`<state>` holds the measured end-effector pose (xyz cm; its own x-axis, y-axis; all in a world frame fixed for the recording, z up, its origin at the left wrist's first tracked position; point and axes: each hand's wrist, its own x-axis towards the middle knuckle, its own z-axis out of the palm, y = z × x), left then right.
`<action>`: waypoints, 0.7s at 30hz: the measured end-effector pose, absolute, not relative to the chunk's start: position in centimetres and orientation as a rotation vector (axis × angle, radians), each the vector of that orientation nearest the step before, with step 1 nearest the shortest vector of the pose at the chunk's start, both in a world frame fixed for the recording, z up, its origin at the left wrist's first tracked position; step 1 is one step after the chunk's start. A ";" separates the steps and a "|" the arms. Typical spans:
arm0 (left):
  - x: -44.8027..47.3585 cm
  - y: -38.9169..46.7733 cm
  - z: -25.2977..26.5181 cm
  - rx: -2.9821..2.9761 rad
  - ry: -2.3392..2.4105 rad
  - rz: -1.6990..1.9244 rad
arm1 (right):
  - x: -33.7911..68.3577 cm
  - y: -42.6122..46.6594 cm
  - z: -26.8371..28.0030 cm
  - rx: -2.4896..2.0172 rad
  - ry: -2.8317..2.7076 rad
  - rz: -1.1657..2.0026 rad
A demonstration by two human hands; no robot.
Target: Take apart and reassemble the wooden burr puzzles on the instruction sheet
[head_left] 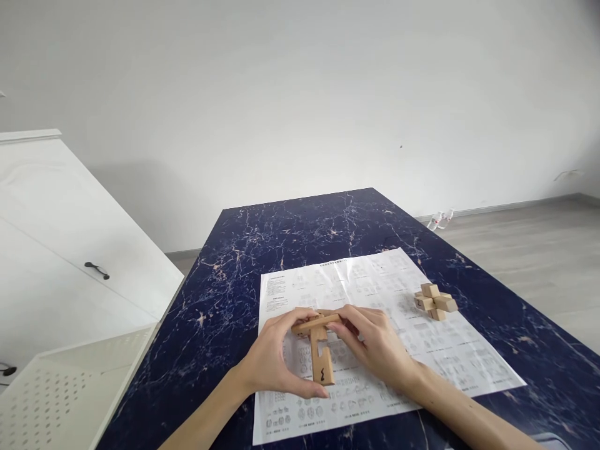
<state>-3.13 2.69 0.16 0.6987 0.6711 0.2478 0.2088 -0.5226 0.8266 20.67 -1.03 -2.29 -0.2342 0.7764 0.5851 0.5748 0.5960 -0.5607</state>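
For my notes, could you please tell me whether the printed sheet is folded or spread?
Spread: the printed sheet lies open on the table, all four corners showing.

The head-worn camera (single view) faces forward and down from six o'clock, near above the table (290,234), with the wall (300,94) at twelve o'clock.

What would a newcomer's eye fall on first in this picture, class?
First, the crossed wooden pieces held between the left hand and right hand, over the printed sheet. Next, the dark blue, pale-veined table beneath it, then the wooden block cluster near the sheet's right edge.
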 end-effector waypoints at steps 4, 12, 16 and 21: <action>-2.8 2.4 0.5 2.074 0.664 0.717 | 20.7 -1.0 -2.4 -1.132 -1.917 0.286; -3.2 2.2 0.0 2.120 0.799 0.605 | 20.7 -0.7 -2.5 -1.162 -1.830 0.509; -3.2 2.1 -0.2 2.412 0.749 0.679 | 20.5 -0.7 -2.2 -1.205 -1.746 0.627; -2.9 2.2 -0.3 2.846 0.606 0.813 | 20.2 -0.8 -2.1 -1.223 -1.742 0.678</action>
<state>-2.91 2.24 -0.32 0.7754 0.4087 0.4813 0.3441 -0.9127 0.2206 20.19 -0.80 -2.12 -0.1311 0.9289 0.3462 0.4500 0.3670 -0.8141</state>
